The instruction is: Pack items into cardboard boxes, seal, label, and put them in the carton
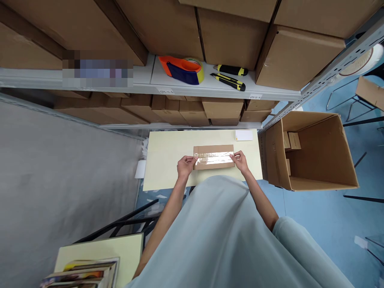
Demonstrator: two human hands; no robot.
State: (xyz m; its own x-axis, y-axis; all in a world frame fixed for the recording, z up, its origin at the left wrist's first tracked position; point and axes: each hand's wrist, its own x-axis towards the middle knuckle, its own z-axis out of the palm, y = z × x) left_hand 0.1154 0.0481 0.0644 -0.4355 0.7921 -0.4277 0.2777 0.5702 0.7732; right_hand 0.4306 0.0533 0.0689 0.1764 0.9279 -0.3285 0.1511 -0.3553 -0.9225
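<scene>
On the pale table [168, 148], the left end of the taped carton [213, 157] is pinched by the left hand [186, 165]; its long axis is laid left-to-right between both hands, neither clearly nearer; its right end is grasped by the right hand [241, 161].

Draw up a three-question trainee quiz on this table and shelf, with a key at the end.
1. True or false: the left hand and the right hand both touch the taped box.
2. Pick one. What lies to the right of the tape dispenser on the shelf? (a) scissors (b) two cutters (c) pens
3. Fill in: as the wearer sees it, the open carton stands to the ____ of the table.

Key: 1 true; 2 b; 3 right.
</scene>
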